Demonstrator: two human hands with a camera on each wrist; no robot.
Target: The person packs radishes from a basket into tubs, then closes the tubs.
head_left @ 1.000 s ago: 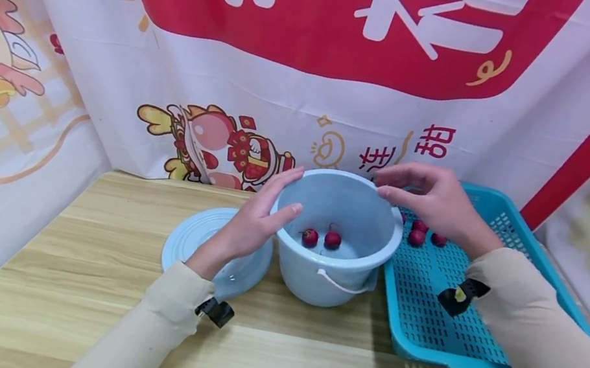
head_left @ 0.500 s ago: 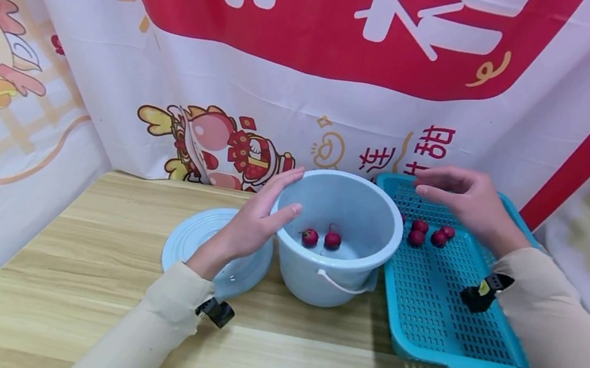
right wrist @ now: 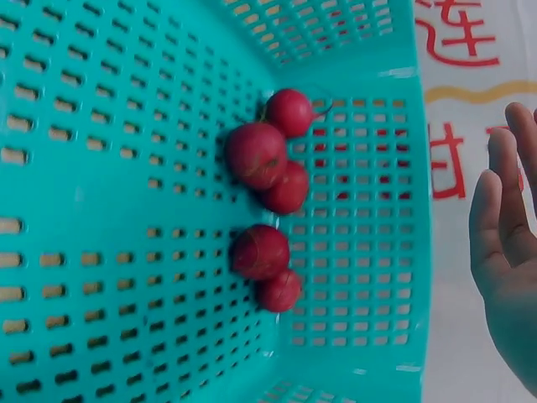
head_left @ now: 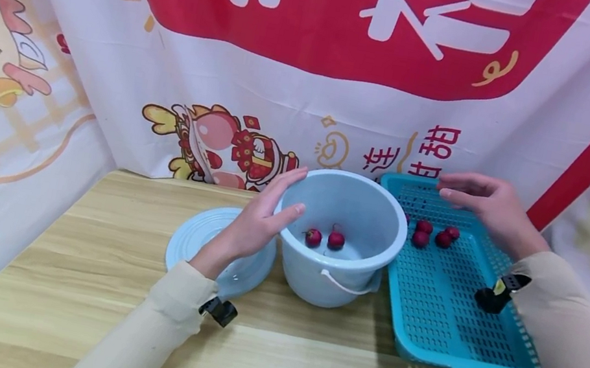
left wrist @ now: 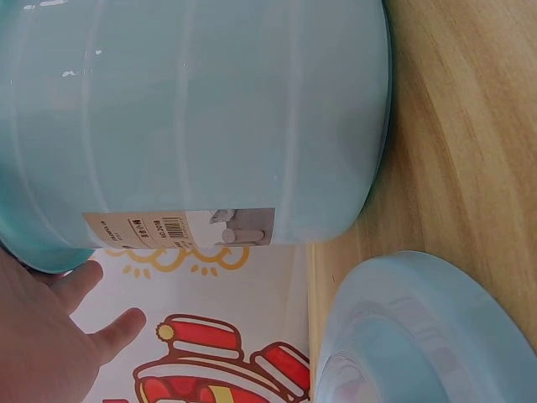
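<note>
In the head view my left hand (head_left: pixel 259 217) rests against the left side of the light blue bucket (head_left: pixel 333 283), its fingers extended along the rim and the thumb at the near edge. Two red radishes (head_left: pixel 312 237) lie at the bottom of the bucket. My right hand (head_left: pixel 484 201) hovers above the back of the teal basket (head_left: pixel 404 335), holding nothing, with its fingers loosely bent. Several radishes (right wrist: pixel 257 156) are gathered against the basket's end wall in the right wrist view, apart from that hand.
A light blue lid (head_left: pixel 188 234) lies on the wooden table (head_left: pixel 60 274) left of the bucket, partly behind my left forearm. The basket stands right beside the bucket. A printed cloth (head_left: pixel 230 80) hangs behind the table.
My right hand has moved right, from the bucket's rim to over the basket, uncovering more radishes. The left hand has kept its place on the bucket.
</note>
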